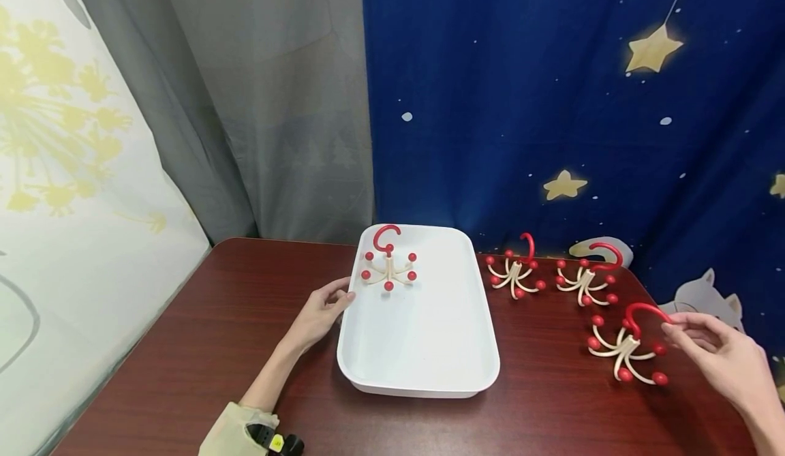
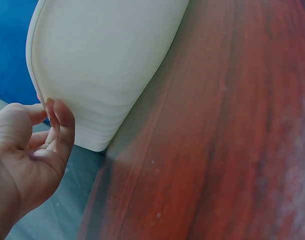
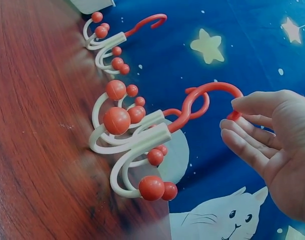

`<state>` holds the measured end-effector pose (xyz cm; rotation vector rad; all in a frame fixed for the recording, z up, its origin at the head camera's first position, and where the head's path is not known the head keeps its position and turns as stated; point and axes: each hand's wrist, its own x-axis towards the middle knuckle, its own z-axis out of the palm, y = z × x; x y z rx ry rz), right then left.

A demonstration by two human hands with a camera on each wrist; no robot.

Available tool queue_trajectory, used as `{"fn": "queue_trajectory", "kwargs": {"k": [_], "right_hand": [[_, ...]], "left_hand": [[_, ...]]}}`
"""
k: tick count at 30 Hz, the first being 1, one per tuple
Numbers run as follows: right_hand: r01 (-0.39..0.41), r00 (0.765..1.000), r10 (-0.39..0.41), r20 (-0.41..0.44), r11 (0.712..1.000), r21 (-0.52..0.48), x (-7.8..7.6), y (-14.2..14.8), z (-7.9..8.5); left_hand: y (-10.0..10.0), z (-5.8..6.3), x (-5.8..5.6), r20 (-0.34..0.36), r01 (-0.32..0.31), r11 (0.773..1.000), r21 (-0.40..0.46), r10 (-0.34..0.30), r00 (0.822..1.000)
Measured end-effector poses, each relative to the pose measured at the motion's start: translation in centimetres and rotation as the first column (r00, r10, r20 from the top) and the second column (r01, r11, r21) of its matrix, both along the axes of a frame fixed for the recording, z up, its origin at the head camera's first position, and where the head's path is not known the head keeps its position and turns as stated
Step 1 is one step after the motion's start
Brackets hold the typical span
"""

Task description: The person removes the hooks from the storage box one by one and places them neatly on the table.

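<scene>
At the tray's left rim, my left hand (image 1: 320, 313) pinches the edge between thumb and fingers; the left wrist view shows this grip from the side of the white tray (image 2: 112, 50). My right hand (image 1: 717, 350) holds a multi-arm hook hanger (image 1: 627, 350) by the end of its red hook (image 3: 212, 87). That hanger has cream curved arms tipped with red balls and stands with its arms downward on or close over the table's right side. Another such hanger (image 1: 389, 268) stands inside the tray, near its far left corner.
Two more hook hangers, one beside the tray (image 1: 516, 273) and one farther right (image 1: 585, 282), stand near the back edge of the brown table (image 1: 245, 347). A blue star-patterned curtain (image 1: 490, 101) and a grey curtain (image 1: 288, 101) hang behind.
</scene>
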<state>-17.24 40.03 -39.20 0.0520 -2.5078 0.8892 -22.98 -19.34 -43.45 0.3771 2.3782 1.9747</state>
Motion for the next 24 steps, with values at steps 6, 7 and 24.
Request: {"fn": "queue_trajectory", "kwargs": {"k": [6,7,24], "right_hand": [[-0.003,0.999,0.002,-0.034,1.000,-0.028,0.1,0.0,0.1],[-0.002,0.999,0.001,-0.041,0.999,-0.040,0.1,-0.1,0.2],[0.044,0.994,-0.046,-0.103,0.999,-0.018,-0.3,-2.2,2.6]], "left_hand": [[0.0,0.1,0.1,0.002,0.004,1.000,0.000,-0.004,1.000],[0.0,0.2,0.1,0.002,0.004,1.000,-0.001,-0.004,1.000],[0.0,0.1,0.1,0.014,-0.011,1.000,-0.023,0.012,1.000]]}}
